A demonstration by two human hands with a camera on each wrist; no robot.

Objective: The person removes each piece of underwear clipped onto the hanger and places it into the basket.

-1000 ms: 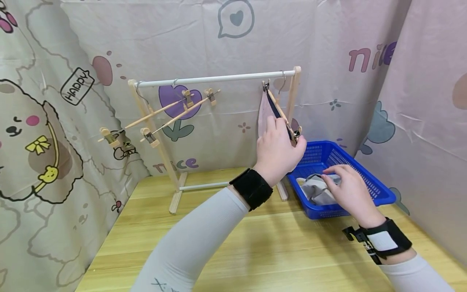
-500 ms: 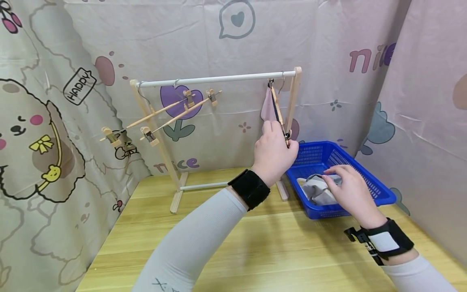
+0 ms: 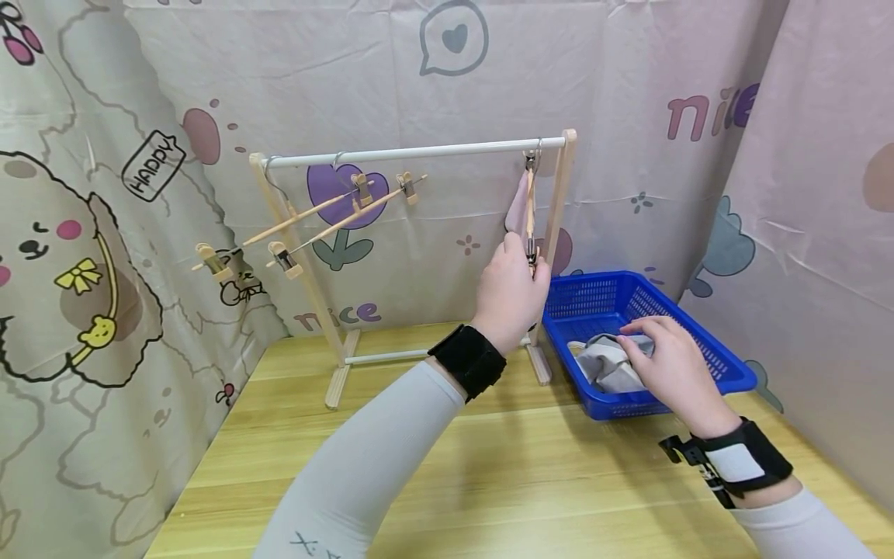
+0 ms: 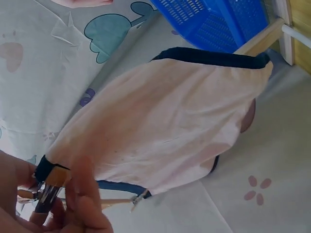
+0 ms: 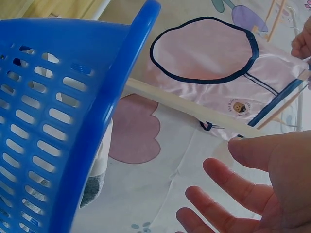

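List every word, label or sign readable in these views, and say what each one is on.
"HAPPY": in a tag shape on the backdrop cloth, left side.
"nice": purple letters on the cloth at upper right, partly cut by a fold.
"nice": pink letters on the cloth behind the drying rack, low.
Logo print on the pink garment: too small to read.

The left hand (image 3: 508, 299) has swung the hanger (image 3: 530, 210) from slanted to nearly upright. Its pink garment (image 3: 518, 206) now hangs closer to the rack's right post (image 3: 559, 210).

Head view above; wrist views close on pink garment (image 4: 160, 126).
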